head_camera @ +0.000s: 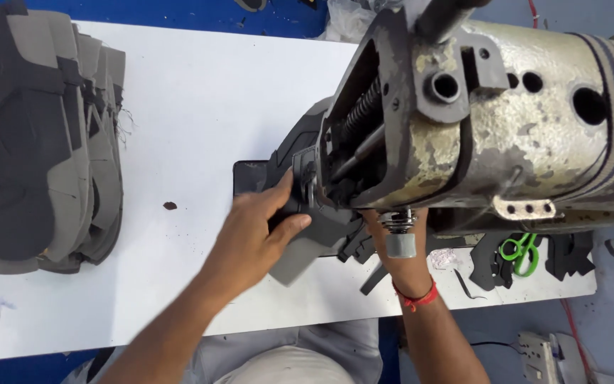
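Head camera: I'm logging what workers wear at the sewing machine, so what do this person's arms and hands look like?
Both forearms are bare, with no sleeves or gloves. The left hand carries nothing visible. The right hand has a red thread band tied round the wrist.

A single head-worn camera looks steeply down from close above the long white work table, with the person's body at six o'clock. The worn, cream-painted metal sewing machine head looms nearest the lens from one to three o'clock, hiding the table beneath it. No second view shares the scene.
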